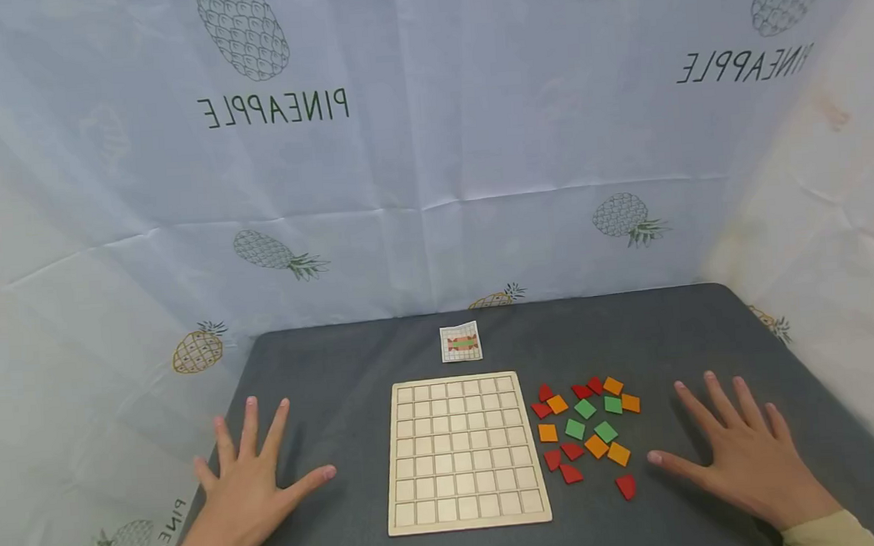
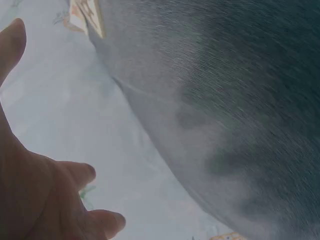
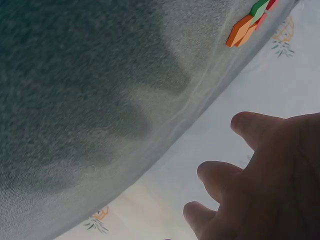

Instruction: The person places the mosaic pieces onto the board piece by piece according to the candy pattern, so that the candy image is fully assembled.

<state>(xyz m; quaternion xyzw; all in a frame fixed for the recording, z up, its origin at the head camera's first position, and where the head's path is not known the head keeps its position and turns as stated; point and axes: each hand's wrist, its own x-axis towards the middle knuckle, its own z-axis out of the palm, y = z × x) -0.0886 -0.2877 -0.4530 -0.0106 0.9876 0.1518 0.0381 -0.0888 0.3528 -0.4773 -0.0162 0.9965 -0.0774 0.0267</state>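
Observation:
My left hand (image 1: 243, 494) is spread with straight fingers over the left side of the dark table, holding nothing. On the other side my right hand (image 1: 749, 463) is likewise spread and holds nothing; its thumb points toward the loose tiles. Between the hands lies a square wooden grid board (image 1: 469, 523) with bare cells. Right of the board are scattered flat tiles: green squares (image 1: 575, 429), orange squares (image 1: 548, 433) and red pieces with a curved edge (image 1: 571, 473). One red piece (image 1: 626, 487) lies apart, nearest my right thumb. Behind the board is a small pattern card (image 1: 460, 342).
The dark grey table (image 1: 323, 372) has rounded far corners. A pale curtain (image 1: 474, 137) printed with pineapples hangs behind it and along both sides. In the right wrist view a few tiles (image 3: 240, 31) show near the top edge.

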